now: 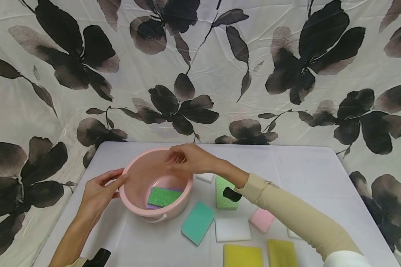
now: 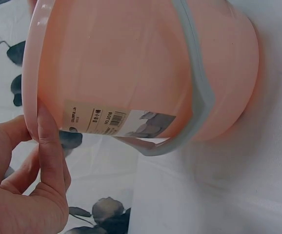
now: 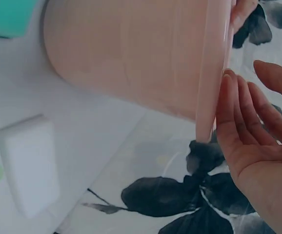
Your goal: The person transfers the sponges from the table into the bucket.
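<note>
A pink bucket [image 1: 156, 151] with a pale handle [image 2: 197, 83] stands at the left of the white table. My left hand [image 1: 101, 191] pinches its rim at the left side, thumb and fingers on either side of the lip. Over the rim's right side is my right hand [image 1: 194, 158], its fingers loosely bent and nothing between them; in the right wrist view the fingers [image 3: 226, 109] lie close by the rim. Inside the bucket a green sponge [image 1: 163, 196] lies on top of a purple piece [image 1: 152, 206], which is mostly covered.
Right of the bucket lie a teal sponge [image 1: 198, 222], a light green sponge [image 1: 224, 193], white blocks [image 1: 232, 229], a pink sponge [image 1: 262, 220] and two yellow sponges [image 1: 242, 256]. One white block [image 3: 30, 165] is partly behind the right hand. Floral cloth [image 1: 187, 74] hangs behind the table.
</note>
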Motion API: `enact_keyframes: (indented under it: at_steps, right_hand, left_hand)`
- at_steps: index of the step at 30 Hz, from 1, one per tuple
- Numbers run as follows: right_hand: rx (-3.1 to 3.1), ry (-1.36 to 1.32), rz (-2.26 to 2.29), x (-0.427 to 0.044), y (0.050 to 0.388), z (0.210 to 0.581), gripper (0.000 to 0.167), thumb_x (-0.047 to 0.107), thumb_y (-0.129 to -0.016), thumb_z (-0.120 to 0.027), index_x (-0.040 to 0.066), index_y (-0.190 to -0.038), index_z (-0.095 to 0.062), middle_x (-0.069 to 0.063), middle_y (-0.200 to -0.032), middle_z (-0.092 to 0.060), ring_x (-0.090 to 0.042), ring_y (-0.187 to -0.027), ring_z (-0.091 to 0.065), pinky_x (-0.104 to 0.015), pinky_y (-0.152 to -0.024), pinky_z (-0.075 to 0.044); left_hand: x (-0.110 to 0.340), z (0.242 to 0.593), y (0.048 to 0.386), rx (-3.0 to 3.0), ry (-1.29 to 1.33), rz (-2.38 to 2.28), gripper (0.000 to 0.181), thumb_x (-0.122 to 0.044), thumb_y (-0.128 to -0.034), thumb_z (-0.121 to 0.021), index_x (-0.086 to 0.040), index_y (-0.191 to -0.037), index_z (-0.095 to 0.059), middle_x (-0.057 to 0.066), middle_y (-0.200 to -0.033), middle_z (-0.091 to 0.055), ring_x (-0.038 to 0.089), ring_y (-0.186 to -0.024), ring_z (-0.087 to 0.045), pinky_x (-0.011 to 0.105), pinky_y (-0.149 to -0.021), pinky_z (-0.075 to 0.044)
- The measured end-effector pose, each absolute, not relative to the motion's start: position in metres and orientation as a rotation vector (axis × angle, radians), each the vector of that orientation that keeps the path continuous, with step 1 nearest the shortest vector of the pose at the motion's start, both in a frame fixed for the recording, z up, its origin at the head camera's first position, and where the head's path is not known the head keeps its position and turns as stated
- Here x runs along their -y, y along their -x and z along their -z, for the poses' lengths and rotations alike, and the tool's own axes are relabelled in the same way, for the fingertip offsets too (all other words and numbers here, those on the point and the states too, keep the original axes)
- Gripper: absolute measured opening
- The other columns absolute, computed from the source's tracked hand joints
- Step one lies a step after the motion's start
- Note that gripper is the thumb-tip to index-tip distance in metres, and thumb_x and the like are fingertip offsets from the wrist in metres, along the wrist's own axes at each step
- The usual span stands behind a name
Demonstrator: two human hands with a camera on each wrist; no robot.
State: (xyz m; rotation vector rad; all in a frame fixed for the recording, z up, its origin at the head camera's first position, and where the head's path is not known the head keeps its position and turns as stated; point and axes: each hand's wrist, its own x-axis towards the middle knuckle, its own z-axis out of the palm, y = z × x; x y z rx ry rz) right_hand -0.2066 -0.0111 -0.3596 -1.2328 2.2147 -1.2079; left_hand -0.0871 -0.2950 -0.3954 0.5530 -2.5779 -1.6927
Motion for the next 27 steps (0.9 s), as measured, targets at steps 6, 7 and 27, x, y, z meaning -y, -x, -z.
enact_keyframes:
  at_steps: [6,7,27]
  right_hand:
    - [-2.204,1.178,1.329,-0.004,0.209,0.362,0.021,0.01,-0.094,-0.075,0.003,-0.114,-0.071,-0.006,-0.104,-0.073,-0.009,-0.089,-0.067,-0.024,-0.086,-0.057]
    - [-2.204,1.163,1.344,-0.007,0.21,0.362,0.022,0.01,-0.094,-0.075,0.003,-0.114,-0.071,-0.006,-0.103,-0.072,-0.01,-0.09,-0.067,-0.025,-0.086,-0.057]
    - [-2.288,0.869,1.565,-0.057,0.223,0.401,0.022,0.012,-0.096,-0.072,0.002,-0.115,-0.069,-0.008,-0.107,-0.07,-0.02,-0.1,-0.066,-0.038,-0.093,-0.056]
  left_hand:
    - [0.296,0.396,0.086,2.575,-0.58,1.704,0.063,-0.042,-0.0959,-0.073,0.0,-0.141,-0.059,0.006,-0.127,-0.062,0.0,-0.085,-0.067,0.022,-0.073,-0.06]
    - [0.296,0.396,0.085,2.576,-0.581,1.702,0.063,-0.042,-0.0961,-0.072,-0.001,-0.141,-0.059,0.007,-0.128,-0.061,0.0,-0.085,-0.067,0.022,-0.073,-0.06]
    - [0.294,0.395,0.087,2.569,-0.574,1.686,0.061,-0.042,-0.0961,-0.072,-0.001,-0.14,-0.061,0.01,-0.13,-0.062,0.001,-0.084,-0.068,0.022,-0.072,-0.06]
